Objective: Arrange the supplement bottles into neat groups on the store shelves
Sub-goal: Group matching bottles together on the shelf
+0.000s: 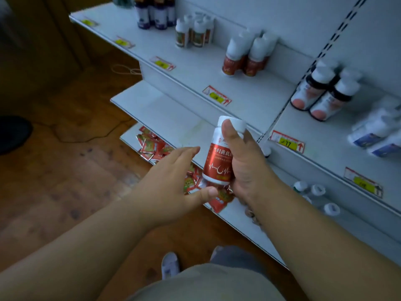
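Floor (65, 174): wood planks, reddish-brown, worn, dark spots. White metal shelving unit (195, 61), stepped tiers running diagonally, perforated back panel (293, 16), slotted upright (338, 38) between two bays. Price tags (217, 95) in yellow and red clipped along the shelf edges. Thin dark cable (71, 135) snaking over the floor, pale looped cord (125, 69) near the shelf end. Brown wooden panel or door (39, 40) at upper left, blurred. Dark round object (13, 133) at the left edge, can't identify. Light dim, bluish cast.
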Action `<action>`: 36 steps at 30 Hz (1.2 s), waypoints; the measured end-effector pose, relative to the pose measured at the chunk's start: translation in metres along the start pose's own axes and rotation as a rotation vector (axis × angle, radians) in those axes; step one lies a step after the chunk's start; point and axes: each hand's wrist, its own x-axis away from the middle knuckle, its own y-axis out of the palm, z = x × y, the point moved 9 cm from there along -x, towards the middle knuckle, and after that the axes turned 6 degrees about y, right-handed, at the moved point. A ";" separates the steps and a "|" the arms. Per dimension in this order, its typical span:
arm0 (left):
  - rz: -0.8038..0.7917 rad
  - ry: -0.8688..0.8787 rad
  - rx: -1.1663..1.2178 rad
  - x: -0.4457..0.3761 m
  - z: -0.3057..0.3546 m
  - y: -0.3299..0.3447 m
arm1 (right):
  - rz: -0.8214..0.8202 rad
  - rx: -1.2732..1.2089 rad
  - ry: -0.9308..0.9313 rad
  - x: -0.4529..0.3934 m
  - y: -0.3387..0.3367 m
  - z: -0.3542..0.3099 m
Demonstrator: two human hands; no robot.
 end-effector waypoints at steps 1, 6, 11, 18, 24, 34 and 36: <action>-0.005 0.015 -0.011 -0.011 0.002 -0.004 | 0.032 0.016 -0.032 -0.003 -0.005 -0.013; 0.008 0.083 -0.089 -0.084 0.014 -0.010 | 0.165 0.209 -0.146 -0.036 -0.039 -0.063; 0.022 0.130 -0.201 -0.151 0.021 -0.011 | 0.201 0.316 -0.225 -0.075 -0.061 -0.103; -0.006 0.202 -0.271 -0.221 0.008 -0.022 | 0.310 0.490 -0.340 -0.113 -0.074 -0.153; 0.056 0.391 -0.355 -0.287 -0.009 -0.050 | 0.482 0.539 -0.383 -0.165 -0.081 -0.170; -0.006 0.647 -0.541 -0.374 -0.029 -0.072 | 0.805 0.765 -0.282 -0.229 -0.082 -0.175; -0.008 0.658 -0.511 -0.376 -0.030 -0.070 | 0.827 0.794 -0.252 -0.238 -0.081 -0.172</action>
